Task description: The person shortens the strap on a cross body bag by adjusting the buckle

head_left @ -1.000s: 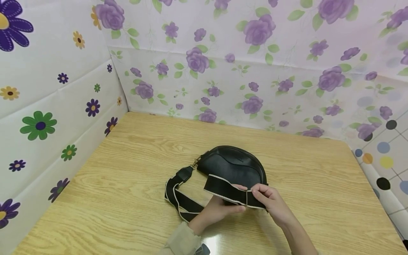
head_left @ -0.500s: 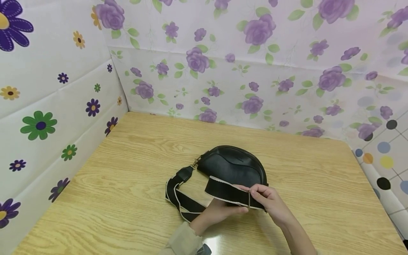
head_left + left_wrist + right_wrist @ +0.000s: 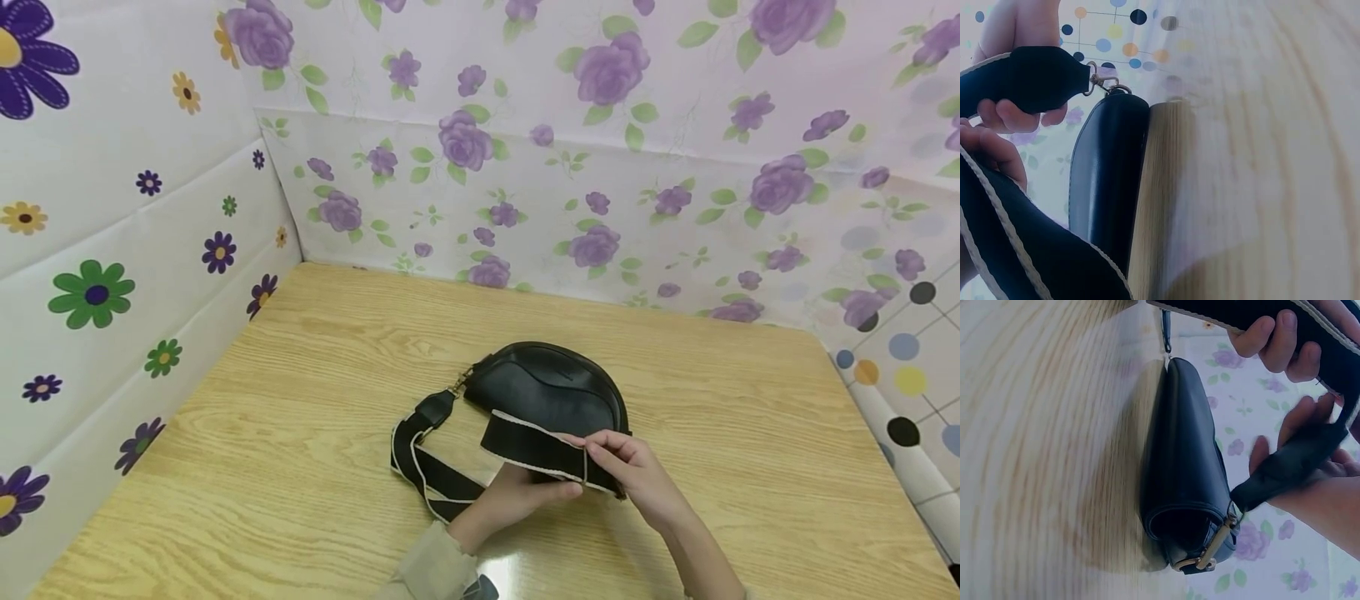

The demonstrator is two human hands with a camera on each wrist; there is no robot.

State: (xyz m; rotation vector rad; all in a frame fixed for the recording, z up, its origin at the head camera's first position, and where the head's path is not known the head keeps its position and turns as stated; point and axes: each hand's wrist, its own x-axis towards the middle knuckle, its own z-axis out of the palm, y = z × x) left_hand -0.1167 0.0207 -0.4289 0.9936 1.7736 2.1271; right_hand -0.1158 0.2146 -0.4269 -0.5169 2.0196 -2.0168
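A black half-moon bag (image 3: 543,387) lies on the wood-grain table, its curved side away from me. Its wide black strap (image 3: 525,443) has white stitched edges and is lifted in front of the bag. My left hand (image 3: 517,497) grips the strap from below, thumb in front and fingers behind. Thumb and fingertips of my right hand (image 3: 637,475) pinch the strap beside a thin metal slider (image 3: 585,467). In the right wrist view, the strap's leather end (image 3: 1291,465) runs across the right palm to a gold clasp (image 3: 1215,544) on the bag.
On the left, more strap (image 3: 442,479) loops over the table (image 3: 337,350) and joins the bag by another metal clasp (image 3: 461,381). A purple-flowered sheet (image 3: 540,192) covers the back, and daisy-printed cloth (image 3: 135,242) lines the left side.
The metal slider sits slightly farther right than a second ago, and the right fingertips have shifted a little left against it. The bag has stayed in place.
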